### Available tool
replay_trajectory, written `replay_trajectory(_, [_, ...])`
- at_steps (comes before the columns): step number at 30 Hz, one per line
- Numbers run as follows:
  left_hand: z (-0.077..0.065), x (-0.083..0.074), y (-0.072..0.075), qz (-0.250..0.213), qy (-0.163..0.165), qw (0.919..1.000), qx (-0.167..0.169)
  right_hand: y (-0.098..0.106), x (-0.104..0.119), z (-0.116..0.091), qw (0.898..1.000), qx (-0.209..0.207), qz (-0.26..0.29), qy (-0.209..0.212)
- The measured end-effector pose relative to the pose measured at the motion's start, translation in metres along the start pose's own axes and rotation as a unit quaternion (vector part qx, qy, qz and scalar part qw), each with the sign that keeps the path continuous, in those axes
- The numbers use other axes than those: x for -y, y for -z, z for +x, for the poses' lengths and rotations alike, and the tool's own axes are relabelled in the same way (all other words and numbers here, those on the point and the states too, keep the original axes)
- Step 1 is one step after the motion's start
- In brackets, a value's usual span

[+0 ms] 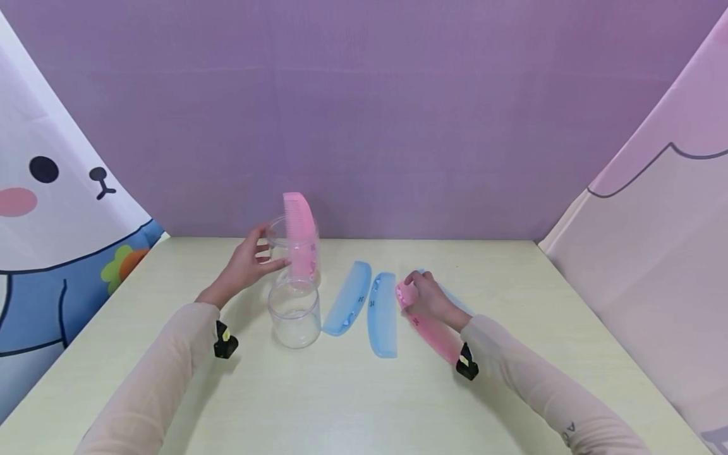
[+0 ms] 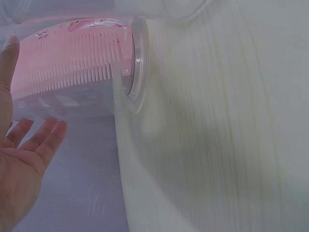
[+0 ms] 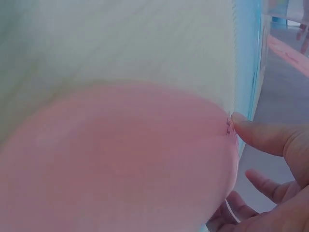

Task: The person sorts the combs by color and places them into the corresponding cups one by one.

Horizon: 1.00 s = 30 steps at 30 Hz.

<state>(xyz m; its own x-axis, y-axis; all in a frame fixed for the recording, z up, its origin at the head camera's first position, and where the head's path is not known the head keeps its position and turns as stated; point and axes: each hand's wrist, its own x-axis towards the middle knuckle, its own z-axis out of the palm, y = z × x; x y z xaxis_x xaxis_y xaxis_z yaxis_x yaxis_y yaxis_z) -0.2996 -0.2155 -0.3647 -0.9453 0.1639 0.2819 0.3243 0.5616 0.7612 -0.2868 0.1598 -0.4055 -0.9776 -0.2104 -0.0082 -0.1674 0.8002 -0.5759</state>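
Head view: two clear cups point(image 1: 294, 322), three blue combs point(image 1: 383, 316). The left hand point(image 1: 244, 262) grips the rear cup point(image 1: 277, 241), containing one pink comb point(image 1: 301, 237); the right hand point(image 1: 432, 299) pinches a second pink comb point(image 1: 435, 337) among the blue. Left wrist: fingers point(image 2: 48, 137) flank the cup. Right wrist: thumb point(image 3: 265, 137) touches comb.

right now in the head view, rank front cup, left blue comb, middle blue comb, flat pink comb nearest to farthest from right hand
1. Flat pink comb, in the right hand
2. Middle blue comb, to its left
3. Left blue comb, further left
4. Front cup, farthest left
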Motion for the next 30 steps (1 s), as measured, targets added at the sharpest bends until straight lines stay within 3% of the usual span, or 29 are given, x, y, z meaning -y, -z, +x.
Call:
replay_trajectory(8, [0.002, 0.001, -0.002, -0.008, -0.007, 0.9999, -0.001, 0.001, 0.001, 0.000, 1.000, -0.008, 0.024, 0.000])
replay_trajectory(15, [0.002, 0.000, -0.002, -0.002, -0.007, 1.0000, -0.002, 0.011, 0.000, 0.000, 0.999, -0.007, 0.032, 0.029])
replay_trajectory(23, [0.001, -0.003, -0.001, -0.002, -0.002, 1.0000, 0.000, 0.020, 0.002, 0.005, 0.998, 0.020, 0.056, -0.008])
replay_trajectory(30, [0.001, -0.003, -0.001, 0.002, 0.002, 1.0000, 0.002, 0.025, 0.000, 0.007, 0.998, 0.017, 0.053, -0.004])
